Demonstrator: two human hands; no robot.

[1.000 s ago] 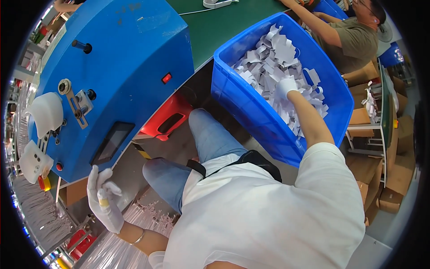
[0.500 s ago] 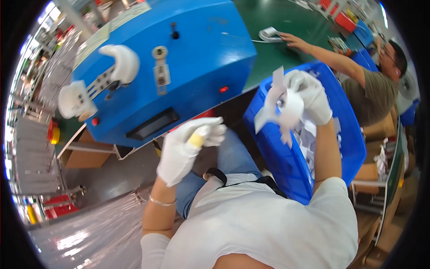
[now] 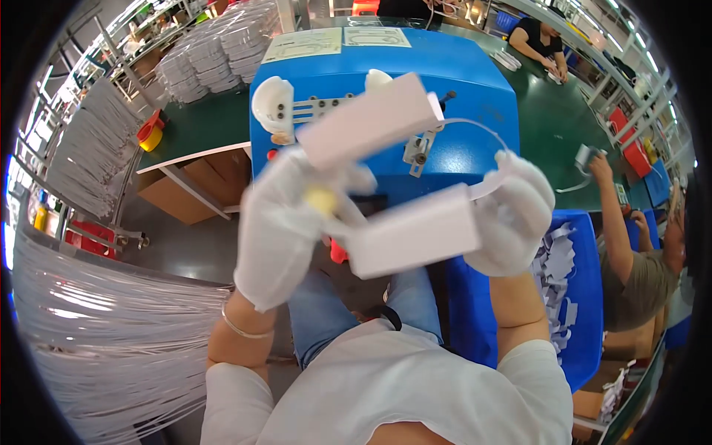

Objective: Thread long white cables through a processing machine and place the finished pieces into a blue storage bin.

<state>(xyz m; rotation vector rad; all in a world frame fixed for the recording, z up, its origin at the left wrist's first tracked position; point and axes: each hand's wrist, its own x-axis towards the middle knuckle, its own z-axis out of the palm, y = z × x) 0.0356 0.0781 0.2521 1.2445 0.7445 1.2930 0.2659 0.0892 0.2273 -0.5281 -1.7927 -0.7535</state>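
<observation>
My hands wear white gloves and hold one white band between them, in front of the blue machine [image 3: 475,81]. The band has two wide flat panels, and a thin strip curves from the upper panel [image 3: 371,122] towards my right hand. My left hand [image 3: 278,222], with a yellow patch on a finger, is closed at the panels' left ends. At the right end of the lower panel [image 3: 419,233], my right hand [image 3: 513,211] is closed on the band. Motion blurs the band and the left fingers, so the exact grip is partly hidden.
White curved blocks [image 3: 272,107] and a slotted metal bar top the machine. A blue bin [image 3: 589,297] of white scraps stands to my right. Plastic-wrapped white strips [image 3: 111,334] lie at left. A co-worker [image 3: 638,278] works at the right of the green table [image 3: 545,133].
My right hand has left the bin, and the torn white scrap is gone from it. Both hands now hold the white band before the machine. My view has turned and shifted.
</observation>
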